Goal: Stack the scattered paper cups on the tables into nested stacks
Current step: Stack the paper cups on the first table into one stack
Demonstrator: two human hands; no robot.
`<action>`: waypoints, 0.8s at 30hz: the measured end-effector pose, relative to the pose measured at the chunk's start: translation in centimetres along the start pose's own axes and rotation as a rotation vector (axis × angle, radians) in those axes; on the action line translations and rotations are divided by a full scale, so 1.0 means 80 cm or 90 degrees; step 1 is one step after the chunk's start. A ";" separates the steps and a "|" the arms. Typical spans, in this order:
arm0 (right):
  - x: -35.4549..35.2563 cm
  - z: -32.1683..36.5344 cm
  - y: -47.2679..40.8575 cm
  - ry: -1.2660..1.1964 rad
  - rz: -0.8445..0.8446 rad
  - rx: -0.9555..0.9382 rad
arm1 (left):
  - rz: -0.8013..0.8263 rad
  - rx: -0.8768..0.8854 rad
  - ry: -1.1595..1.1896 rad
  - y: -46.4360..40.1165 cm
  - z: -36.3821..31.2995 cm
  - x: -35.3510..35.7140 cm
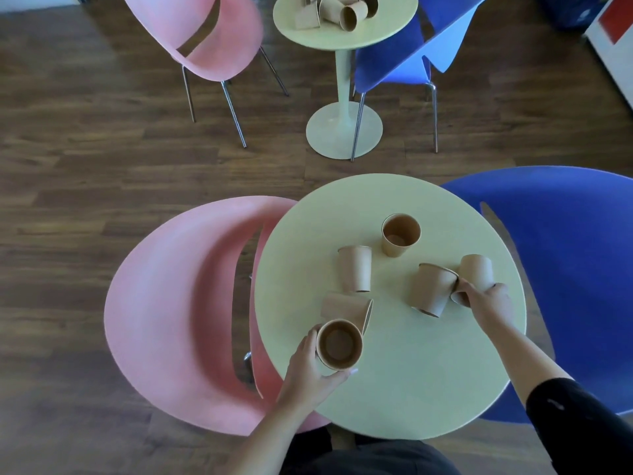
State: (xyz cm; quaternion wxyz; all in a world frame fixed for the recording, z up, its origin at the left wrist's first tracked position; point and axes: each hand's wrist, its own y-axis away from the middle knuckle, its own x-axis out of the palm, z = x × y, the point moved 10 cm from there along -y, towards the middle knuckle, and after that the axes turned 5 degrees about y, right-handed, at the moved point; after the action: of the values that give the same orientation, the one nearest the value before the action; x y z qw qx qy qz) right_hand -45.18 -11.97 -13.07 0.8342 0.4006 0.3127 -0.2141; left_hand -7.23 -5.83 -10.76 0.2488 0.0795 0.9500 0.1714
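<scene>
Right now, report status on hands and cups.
Left hand grips upright cup. Right hand grips tipped cup. Four loose on near table. Nothing nested.

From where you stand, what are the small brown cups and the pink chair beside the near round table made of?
The small brown cups look like matte kraft paper, with thin rolled rims. The pink chair seems moulded plastic: one smooth curved shell with a dull sheen.

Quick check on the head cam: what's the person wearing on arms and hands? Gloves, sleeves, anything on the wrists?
No gloves: both the left hand and the right hand are bare, with nothing visible on either wrist. The right arm has a black sleeve pushed up, leaving the forearm bare, with a small pale mark on the fabric. The left forearm is bare as far as the frame shows. A left fingernail looks pale and longish.
</scene>
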 end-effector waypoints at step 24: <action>-0.021 -0.009 0.077 -0.056 -0.037 -0.121 | 0.123 0.039 -0.060 0.002 -0.029 0.056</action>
State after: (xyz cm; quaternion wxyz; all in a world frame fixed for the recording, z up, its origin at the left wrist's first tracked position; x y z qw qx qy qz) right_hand -42.91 -7.59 -8.97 0.8749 0.3005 0.3062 -0.2246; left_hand -12.26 -5.25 -10.84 0.2729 0.1866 0.9299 0.1614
